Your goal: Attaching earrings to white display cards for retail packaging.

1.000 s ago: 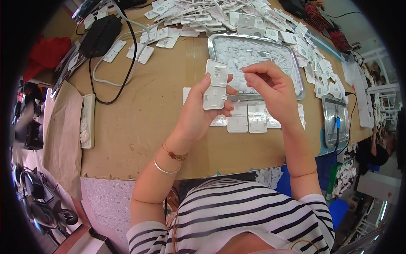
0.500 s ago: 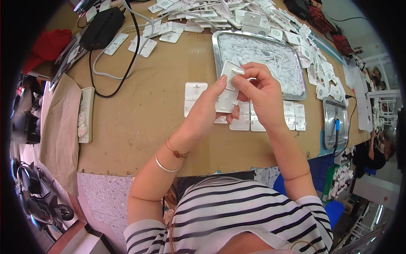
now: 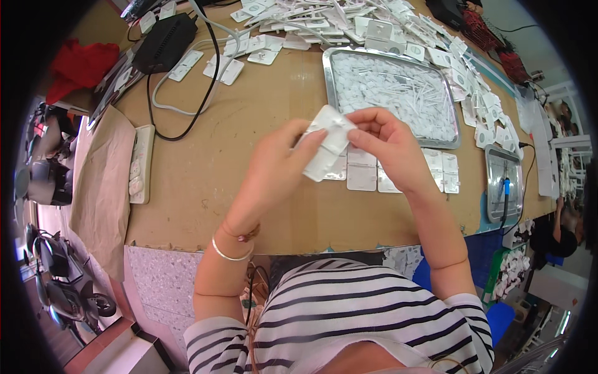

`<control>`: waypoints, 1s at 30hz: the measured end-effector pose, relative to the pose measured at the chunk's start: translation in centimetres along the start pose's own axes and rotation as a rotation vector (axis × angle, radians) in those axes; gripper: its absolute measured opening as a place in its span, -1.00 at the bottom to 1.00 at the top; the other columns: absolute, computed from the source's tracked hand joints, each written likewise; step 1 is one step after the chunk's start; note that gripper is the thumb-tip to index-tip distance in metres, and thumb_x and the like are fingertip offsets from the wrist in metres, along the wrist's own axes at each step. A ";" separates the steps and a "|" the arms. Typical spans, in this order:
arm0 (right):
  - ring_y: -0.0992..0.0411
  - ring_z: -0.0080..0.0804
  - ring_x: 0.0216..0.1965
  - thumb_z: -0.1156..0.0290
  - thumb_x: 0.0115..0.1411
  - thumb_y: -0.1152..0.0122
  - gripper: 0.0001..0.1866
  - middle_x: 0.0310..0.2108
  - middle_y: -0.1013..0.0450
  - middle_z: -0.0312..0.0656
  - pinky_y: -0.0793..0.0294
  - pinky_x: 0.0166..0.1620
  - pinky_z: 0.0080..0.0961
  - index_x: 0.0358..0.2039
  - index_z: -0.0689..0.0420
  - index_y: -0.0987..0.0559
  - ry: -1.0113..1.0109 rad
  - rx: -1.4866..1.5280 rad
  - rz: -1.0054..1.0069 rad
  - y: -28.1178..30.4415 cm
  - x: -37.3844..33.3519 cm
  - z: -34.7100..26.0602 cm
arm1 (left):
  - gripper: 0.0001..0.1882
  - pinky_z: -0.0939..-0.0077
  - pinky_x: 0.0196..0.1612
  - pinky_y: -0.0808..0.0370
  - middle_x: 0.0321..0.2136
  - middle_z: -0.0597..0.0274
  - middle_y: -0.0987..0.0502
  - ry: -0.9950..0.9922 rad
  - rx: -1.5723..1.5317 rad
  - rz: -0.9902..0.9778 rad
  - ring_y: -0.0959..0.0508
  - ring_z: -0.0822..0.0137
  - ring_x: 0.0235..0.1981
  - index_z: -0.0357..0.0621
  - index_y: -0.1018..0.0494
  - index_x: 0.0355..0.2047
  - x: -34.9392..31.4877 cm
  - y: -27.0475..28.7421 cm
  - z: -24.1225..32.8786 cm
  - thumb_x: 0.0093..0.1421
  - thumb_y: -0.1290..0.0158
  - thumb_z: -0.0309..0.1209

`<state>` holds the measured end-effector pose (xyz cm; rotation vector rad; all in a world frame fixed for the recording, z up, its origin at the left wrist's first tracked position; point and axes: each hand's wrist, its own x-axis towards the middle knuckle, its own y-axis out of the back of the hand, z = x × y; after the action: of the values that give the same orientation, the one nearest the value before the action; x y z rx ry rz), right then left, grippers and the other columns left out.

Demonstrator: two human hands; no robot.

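Note:
A thin white plastic plate [image 3: 324,156] with small raised parts is held tilted above the table, in front of the large tray. My left hand [image 3: 274,162] grips its left side, thumb lying across the face and the other fingers behind. At the plate's right corner, my right hand [image 3: 398,149] is closed in a pinch, thumb and forefinger on the edge; any small part between those fingertips is hidden. Beneath my hands, more white plates [image 3: 362,171] lie side by side in a row, partly covered by my right hand and wrist.
A metal tray [image 3: 455,118] full of small white plastic pieces stands beyond my right hand. Behind it spreads a large heap of white plates [image 3: 380,31]. A smaller tray [image 3: 498,209] with a blue-handled tool [image 3: 506,187] sits at right. Black adapter [image 3: 165,43], cables and power strip [image 3: 142,165] are at left.
My left hand has shifted left and turned the plate, so it leans more. My right hand's fingers have moved to its right corner. The whole view has shifted slightly.

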<state>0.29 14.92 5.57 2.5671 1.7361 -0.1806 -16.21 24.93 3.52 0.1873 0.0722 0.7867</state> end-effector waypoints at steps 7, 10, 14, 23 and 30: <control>-0.41 -0.60 -0.25 0.50 0.17 -0.10 -0.78 -0.31 -0.46 -0.25 -0.36 -0.15 -0.67 -0.16 0.26 -0.47 -0.016 -0.118 -0.056 0.7 -0.3 0.3 | -0.61 0.31 -0.43 -0.35 -0.62 -0.05 -0.41 0.311 0.559 0.151 -0.44 0.11 -0.56 -0.33 -0.37 -0.52 -1.2 6.1 -2.6 0.22 0.08 -0.18; -0.40 -0.60 -0.25 0.49 0.17 -0.09 -0.77 -0.33 -0.46 -0.27 -0.36 -0.14 -0.66 -0.15 0.26 -0.46 -0.021 -0.133 -0.063 0.6 -0.3 0.6 | -0.58 0.29 -0.46 -0.31 -0.63 -0.05 -0.39 0.220 0.647 0.111 -0.39 0.08 -0.57 -0.31 -0.32 -0.60 -1.2 5.4 -2.2 0.21 0.10 -0.17; -0.39 -0.61 -0.26 0.49 0.17 -0.10 -0.76 -0.34 -0.45 -0.28 -0.35 -0.14 -0.66 -0.15 0.25 -0.46 -0.031 -0.170 -0.049 0.9 -0.4 1.0 | -0.56 0.30 -0.46 -0.31 -0.62 -0.04 -0.39 0.222 0.551 0.113 -0.39 0.06 -0.56 -0.31 -0.30 -0.63 -0.5 5.8 -2.9 0.22 0.11 -0.16; -0.39 -0.61 -0.26 0.47 0.17 -0.10 -0.76 -0.33 -0.45 -0.29 -0.35 -0.14 -0.66 -0.15 0.24 -0.46 -0.044 -0.200 -0.015 2.5 -0.9 0.9 | -0.36 0.28 -0.44 -0.40 -0.64 -0.02 -0.48 0.248 1.088 -0.088 -0.48 0.03 -0.55 -0.28 -0.49 -0.62 4.6 6.1 0.6 0.14 0.13 0.13; -0.39 -0.59 -0.29 0.44 0.15 -0.13 -0.77 -0.34 -0.45 -0.29 -0.39 -0.22 -0.63 -0.18 0.23 -0.48 0.024 -0.356 0.060 3.4 1.0 0.4 | -0.30 0.20 -0.19 -0.48 -0.21 -0.28 -0.46 -0.214 1.554 0.617 -0.49 0.00 -0.19 -0.49 -0.19 0.02 15.3 6.4 -7.2 0.10 -0.06 -0.10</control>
<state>3.82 14.49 4.96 2.3645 1.5307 0.1497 -10.86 41.23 -2.21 1.8281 0.4326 1.1704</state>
